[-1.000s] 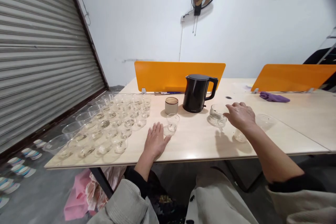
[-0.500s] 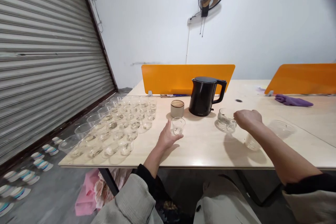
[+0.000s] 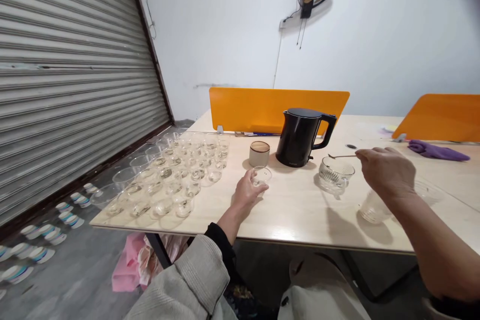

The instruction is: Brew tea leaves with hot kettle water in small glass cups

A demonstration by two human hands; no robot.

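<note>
Left hand [image 3: 246, 190] first: its thumb and fingers curl around a small clear cup [image 3: 262, 177], in front of the black kettle [image 3: 299, 139] and to its left. A few dark specks show in that cup (whether its base touches the table [image 3: 292, 217] is something I cannot tell). Right hand [image 3: 388, 172], well to the right of the kettle, is closed in a pinch on one end of a thin brownish stick [image 3: 343, 156]. From the fingers, the stick points back toward the kettle, its bent tip above the rim of a glass cup [image 3: 336, 174]. That glass cup, ribbed-looking and with a handle, stands in front of the kettle, on its right. Just to the kettle's left sits a pale jar [image 3: 259, 155] with a wood-toned top; farther left, a crowd of clear cups [image 3: 165, 176] fills the table's end, many with dark bits inside. Behind the kettle runs an orange divider [image 3: 243, 108], and far to its right lies a purple cloth [image 3: 437, 150].
</note>
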